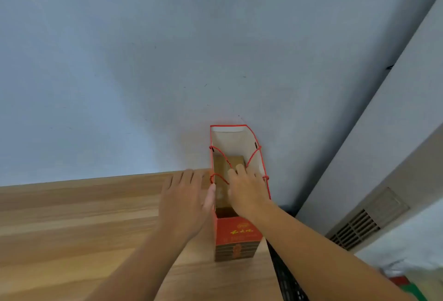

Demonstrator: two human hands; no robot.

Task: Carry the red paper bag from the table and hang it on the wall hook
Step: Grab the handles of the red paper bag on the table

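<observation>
The red paper bag (236, 236) stands upright near the right end of the wooden table (72, 224), its top open and a brown box visible inside. Red cord handles (223, 156) run across the opening. My left hand (189, 197) lies flat against the bag's left side, fingers spread, thumb on the rim. My right hand (247, 190) is over the opening, its fingers curled where the cords meet; whether it grips them I cannot tell. No wall hook is in view.
A plain grey-blue wall (167, 60) rises right behind the table. To the right stands a white unit with a vent grille (357, 228). A dark gap runs along the table's right edge (282, 274). Red and green items (407, 284) lie at the lower right.
</observation>
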